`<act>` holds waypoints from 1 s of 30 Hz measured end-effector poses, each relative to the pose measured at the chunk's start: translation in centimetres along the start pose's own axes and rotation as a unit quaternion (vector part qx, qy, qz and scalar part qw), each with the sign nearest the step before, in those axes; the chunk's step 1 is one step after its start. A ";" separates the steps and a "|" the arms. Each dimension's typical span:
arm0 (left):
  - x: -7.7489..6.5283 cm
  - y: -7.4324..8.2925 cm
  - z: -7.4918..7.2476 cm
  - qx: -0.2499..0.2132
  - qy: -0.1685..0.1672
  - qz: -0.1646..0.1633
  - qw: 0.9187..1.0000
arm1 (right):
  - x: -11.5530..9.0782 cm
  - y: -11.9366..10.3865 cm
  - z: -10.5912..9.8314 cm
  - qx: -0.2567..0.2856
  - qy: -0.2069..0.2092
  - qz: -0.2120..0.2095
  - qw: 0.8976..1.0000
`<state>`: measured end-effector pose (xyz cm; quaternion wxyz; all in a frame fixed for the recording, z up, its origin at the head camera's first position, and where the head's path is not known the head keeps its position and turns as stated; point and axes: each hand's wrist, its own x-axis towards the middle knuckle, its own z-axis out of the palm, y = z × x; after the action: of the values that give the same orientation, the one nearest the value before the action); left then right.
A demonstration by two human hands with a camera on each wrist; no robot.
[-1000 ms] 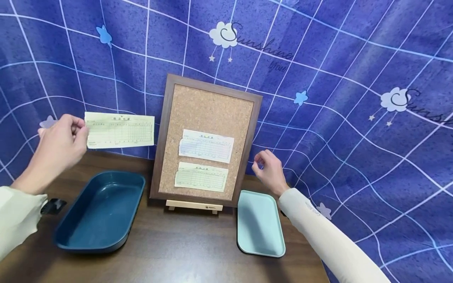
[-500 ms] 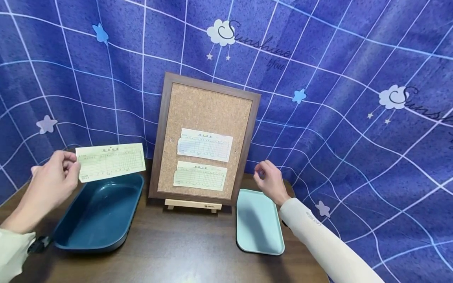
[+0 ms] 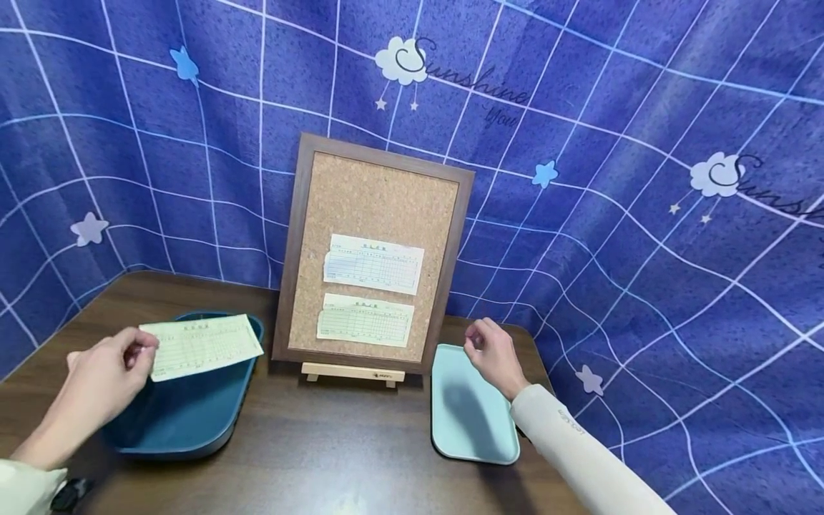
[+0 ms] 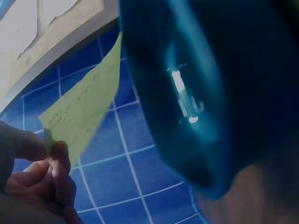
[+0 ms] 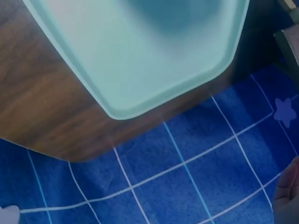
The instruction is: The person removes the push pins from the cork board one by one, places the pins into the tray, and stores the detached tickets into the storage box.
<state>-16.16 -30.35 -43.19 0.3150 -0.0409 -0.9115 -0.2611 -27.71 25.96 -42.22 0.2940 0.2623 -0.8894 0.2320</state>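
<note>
Between thumb and fingers my left hand (image 3: 106, 383) pinches a pale green printed paper slip (image 3: 202, 347) by its left end. The slip tilts over the far part of a deep dark-blue tray (image 3: 177, 418). In the left wrist view the slip (image 4: 84, 109) hangs curved beside the tray (image 4: 187, 93). My right hand (image 3: 496, 355) hovers over the far end of a light-green tray (image 3: 476, 422), fingers curled and thumb meeting the forefinger; nothing shows between them. Only a bit of that hand (image 5: 287, 191) enters the right wrist view.
A framed corkboard (image 3: 383, 193) leans on a small wooden stand (image 3: 352, 372) between the trays. On it are a bluish slip (image 3: 373, 265) and, below, a greenish slip (image 3: 365, 320). A blue curtain (image 3: 579, 93) hangs behind the brown table (image 3: 309, 458).
My left hand has lowered the slip from beside the board to over the dark-blue tray, tipping it flatter. My right hand has sunk a little towards the light-green tray.
</note>
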 end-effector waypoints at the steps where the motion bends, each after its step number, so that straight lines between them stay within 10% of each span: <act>1: -0.3 0.0 0.2 0.004 -0.012 -0.002 1.000 | -0.2 0.1 0.2 0.003 -0.001 0.001 1.000; 12: -2.3 0.3 1.2 0.048 -0.084 0.001 0.995 | -2.5 0.6 1.3 0.009 -0.018 0.017 1.000; 22: -4.1 0.5 2.7 0.064 -0.053 0.042 0.996 | -5.0 1.2 2.9 0.022 -0.065 0.030 0.997; 30: -4.4 0.1 3.0 0.075 -0.096 0.035 0.992 | -7.3 1.4 4.4 0.041 -0.096 0.085 0.991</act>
<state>-14.29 -28.39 -47.71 0.2369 -0.0742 -0.9526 -0.1759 -25.31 26.88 -50.44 0.1758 0.2188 -0.9220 0.2667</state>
